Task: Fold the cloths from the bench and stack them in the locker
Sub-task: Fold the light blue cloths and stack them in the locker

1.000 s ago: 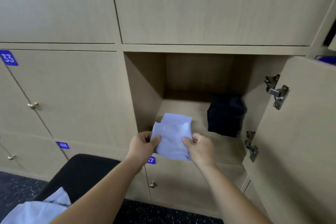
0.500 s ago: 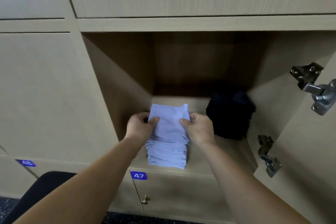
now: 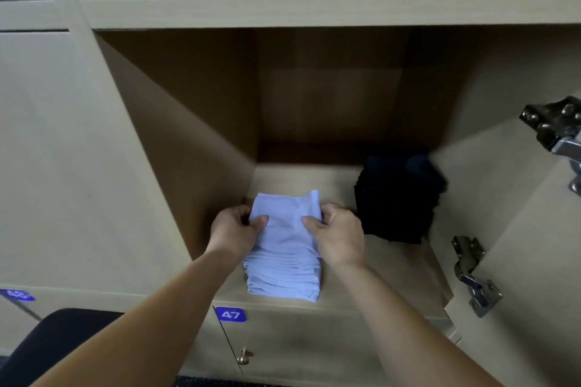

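Your open locker (image 3: 188, 141) fills the frame now, where a second ago you stood farther back with more of the numbered doors in sight. Its door (image 3: 534, 261) hangs open at right. On the locker floor, a dark pile (image 3: 399, 198) sits toward the back right, apart from the pale stack (image 3: 283, 280) near the front left.

The folded cloth (image 3: 286, 220), which you held in the air at the locker's mouth a second ago, now lies on top of that stack, in line with it. Your left hand (image 3: 234, 231) and right hand (image 3: 338, 234) still pinch its two sides, thumbs on top and fingers curled round the edges, so it is set down but not yet let go. That reads as one more cloth nearly stacked.

Only a dark corner of what looks like the bench (image 3: 47, 342) shows at lower left, without the pale cloth seen on it a second ago, so how many remain cannot be told.

The blue label (image 3: 230, 314) below the locker reads 47. A second label (image 3: 17, 294) at far left is too blurred to read here.
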